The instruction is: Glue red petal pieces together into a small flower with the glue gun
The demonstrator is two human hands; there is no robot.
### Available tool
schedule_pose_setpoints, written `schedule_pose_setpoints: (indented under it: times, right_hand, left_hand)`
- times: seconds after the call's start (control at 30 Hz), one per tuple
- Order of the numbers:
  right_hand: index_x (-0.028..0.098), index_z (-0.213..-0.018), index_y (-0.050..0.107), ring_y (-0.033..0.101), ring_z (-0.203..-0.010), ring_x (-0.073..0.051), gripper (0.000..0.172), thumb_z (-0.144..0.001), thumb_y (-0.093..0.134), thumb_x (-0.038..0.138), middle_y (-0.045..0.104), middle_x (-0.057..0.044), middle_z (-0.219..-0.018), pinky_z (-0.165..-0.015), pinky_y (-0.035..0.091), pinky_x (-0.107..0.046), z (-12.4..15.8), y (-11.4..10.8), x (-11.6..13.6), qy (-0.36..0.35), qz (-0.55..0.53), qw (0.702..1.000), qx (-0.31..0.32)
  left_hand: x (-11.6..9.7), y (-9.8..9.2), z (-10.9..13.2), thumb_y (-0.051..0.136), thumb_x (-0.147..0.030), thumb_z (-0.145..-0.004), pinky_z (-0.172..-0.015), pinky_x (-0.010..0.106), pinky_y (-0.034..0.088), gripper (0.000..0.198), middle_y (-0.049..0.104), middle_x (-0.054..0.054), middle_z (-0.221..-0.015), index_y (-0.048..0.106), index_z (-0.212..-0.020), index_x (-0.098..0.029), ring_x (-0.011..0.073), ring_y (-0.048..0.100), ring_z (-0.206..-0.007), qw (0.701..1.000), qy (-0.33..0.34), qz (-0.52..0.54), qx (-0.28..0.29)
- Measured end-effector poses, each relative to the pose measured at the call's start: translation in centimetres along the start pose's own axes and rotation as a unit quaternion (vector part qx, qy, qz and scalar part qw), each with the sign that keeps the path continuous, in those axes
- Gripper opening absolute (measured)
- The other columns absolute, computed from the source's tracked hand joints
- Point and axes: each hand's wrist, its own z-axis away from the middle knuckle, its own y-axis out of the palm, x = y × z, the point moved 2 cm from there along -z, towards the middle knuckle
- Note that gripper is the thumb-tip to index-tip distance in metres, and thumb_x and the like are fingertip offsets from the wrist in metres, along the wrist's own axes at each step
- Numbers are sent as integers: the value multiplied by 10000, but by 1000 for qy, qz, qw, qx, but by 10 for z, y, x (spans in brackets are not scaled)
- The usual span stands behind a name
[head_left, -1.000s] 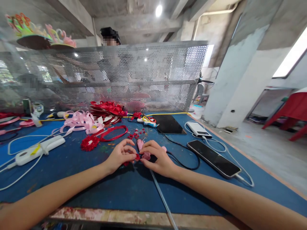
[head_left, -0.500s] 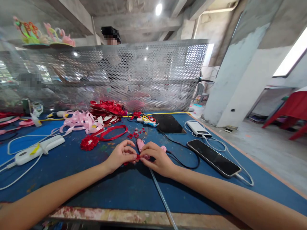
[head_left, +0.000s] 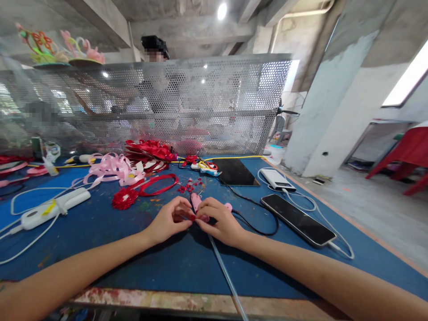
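My left hand (head_left: 169,221) and my right hand (head_left: 219,223) meet over the blue table (head_left: 140,263), both pinching a small red ribbon piece (head_left: 193,217) between their fingertips. Behind my right fingers lies a pink glue gun (head_left: 196,202), its black cord (head_left: 257,218) looping to the right. Small red ribbon scraps (head_left: 189,186) lie just beyond the hands. A red ribbon flower (head_left: 124,199) and a red ribbon loop (head_left: 158,183) sit to the upper left.
A phone (head_left: 298,220) and a white power bank (head_left: 277,179) lie to the right, a black tablet (head_left: 236,172) behind them. Pink ribbon (head_left: 110,168), red ribbon pile (head_left: 152,151) and a white power strip (head_left: 50,208) lie left. A perforated metal screen (head_left: 200,102) divides the table; a person sits behind it.
My fingertips have closed together more tightly on the red piece; the left thumb and forefinger have drawn in. The hands stay in the same place.
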Motion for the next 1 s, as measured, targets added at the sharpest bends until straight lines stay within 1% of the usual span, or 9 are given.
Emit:
schedule_pose_setpoints:
  times: [0.1,0.23,0.4,0.53,0.63,0.7,0.8,0.87,1.0]
  right_hand:
    - [179,-778,599,541,-794,-152,56,-805,552,164,584,-45,-816,-733,451,-286,1,1,-1,-1,7,1000,1]
    - [180,-778,606,541,-798,-155,56,-801,556,169,586,-48,-828,-727,446,-287,2,2,-1,-5,17,1000,7]
    - [184,-789,609,543,-800,-157,63,-802,550,169,593,-50,-834,-730,438,-294,2,1,-2,-6,29,999,14]
    - [189,-770,607,540,-783,-161,49,-791,564,176,605,-43,-818,-717,421,-300,2,2,-2,-9,50,999,7]
    - [196,-754,602,538,-773,-160,45,-787,574,183,618,-35,-800,-703,398,-300,1,3,-2,-12,73,997,5]
    - [198,-744,599,536,-769,-160,40,-780,585,190,625,-33,-795,-693,383,-300,1,3,-3,-8,92,996,3]
    - [198,-754,598,531,-773,-165,27,-766,608,221,627,-35,-814,-691,369,-306,2,3,-3,12,118,993,0]
    - [196,-807,601,531,-805,-175,70,-754,622,238,624,-45,-865,-705,375,-314,2,2,-4,29,115,993,0]
    - [187,-890,589,526,-901,-197,196,-708,659,208,588,-69,-951,-763,407,-334,1,1,-4,45,63,997,3]
  left_hand:
    - [0,0,1,683,-208,-688,-703,244,461,355,648,19,-846,445,-951,-189,129,619,-774,1000,12,-16,-6]
    - [-3,0,2,658,-254,-720,-723,258,468,309,661,20,-829,459,-947,-189,134,625,-753,998,37,-51,-25]
    - [-9,0,5,617,-256,-749,-760,265,463,248,676,19,-835,474,-944,-199,145,634,-787,986,67,-151,-40]
    - [-10,-1,8,585,-248,-767,-734,265,463,227,690,20,-881,476,-964,-218,160,645,-813,965,87,-243,-49]
    - [-10,-1,9,569,-243,-780,-769,286,452,209,694,22,-901,475,-966,-223,169,644,-841,947,114,-297,-51]
    - [-10,-1,9,553,-242,-795,-798,306,439,188,692,25,-908,475,-965,-222,174,638,-858,932,130,-335,-51]
    - [-9,-1,10,531,-242,-816,-792,316,428,153,684,30,-911,476,-957,-218,178,627,-854,906,161,-388,-52]
    - [-10,0,10,522,-237,-823,-783,315,422,144,680,29,-909,478,-959,-215,178,618,-849,889,187,-414,-53]
    - [-11,0,12,509,-229,-833,-757,304,416,129,675,23,-894,489,-958,-208,171,602,-821,866,221,-446,-55]
